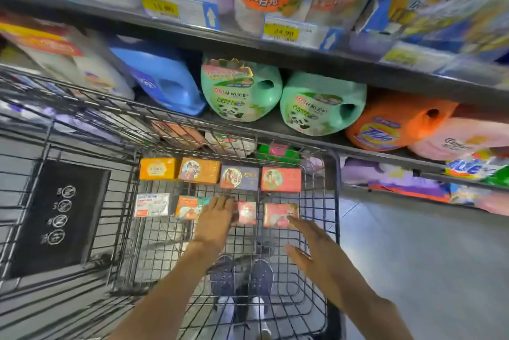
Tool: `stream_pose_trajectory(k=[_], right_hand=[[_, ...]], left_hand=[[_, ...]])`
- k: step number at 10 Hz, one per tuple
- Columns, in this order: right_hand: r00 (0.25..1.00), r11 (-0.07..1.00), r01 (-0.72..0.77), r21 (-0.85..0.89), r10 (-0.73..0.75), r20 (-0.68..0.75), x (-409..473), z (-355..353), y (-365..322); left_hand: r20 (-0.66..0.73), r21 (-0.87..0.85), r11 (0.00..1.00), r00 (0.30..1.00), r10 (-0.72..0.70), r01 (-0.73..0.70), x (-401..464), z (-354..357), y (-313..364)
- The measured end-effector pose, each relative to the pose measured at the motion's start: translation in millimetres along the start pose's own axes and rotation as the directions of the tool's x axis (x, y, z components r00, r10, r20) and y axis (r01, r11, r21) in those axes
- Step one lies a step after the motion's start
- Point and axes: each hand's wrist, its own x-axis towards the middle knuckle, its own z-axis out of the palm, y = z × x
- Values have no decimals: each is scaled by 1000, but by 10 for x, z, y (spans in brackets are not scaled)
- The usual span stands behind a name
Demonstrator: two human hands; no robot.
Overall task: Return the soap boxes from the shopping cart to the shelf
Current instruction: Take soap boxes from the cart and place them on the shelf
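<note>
Several soap boxes lie flat in two rows on the wire floor of the shopping cart (332, 202). The far row holds a yellow box (157, 169), an orange box (199, 170), a grey-purple box (239, 177) and a red box (281, 179). In the near row are a white box (152, 204), an orange-teal box (188, 207), a small pink box (247, 213) and a pink-red box (279, 214). My left hand (216, 220) rests palm down between the orange-teal and small pink boxes, touching them. My right hand (311, 246) hovers open, its fingertip at the pink-red box's corner.
The shelf (275, 49) rises just beyond the cart, with blue, green and orange detergent jugs (242, 90) on the level behind the cart rim and price tags above. A black placard (59, 215) sits on the cart's left part. Grey floor lies to the right.
</note>
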Motion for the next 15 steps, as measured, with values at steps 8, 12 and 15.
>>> stream_pose_trajectory(k=[8, 12, 15], right_hand=[[956, 947, -294, -132, 288, -60, 1210, 616, 257], [935, 955, -290, 61, 297, -196, 1139, 717, 245], [959, 971, -219, 100, 233, -159, 1065, 759, 305]], left_hand=[[105, -955, 270, 991, -77, 122, -457, 5, -470], [147, -952, 246, 976, -158, 183, -715, 0, -518], [170, -960, 185, 963, -209, 210, -912, 44, -567]])
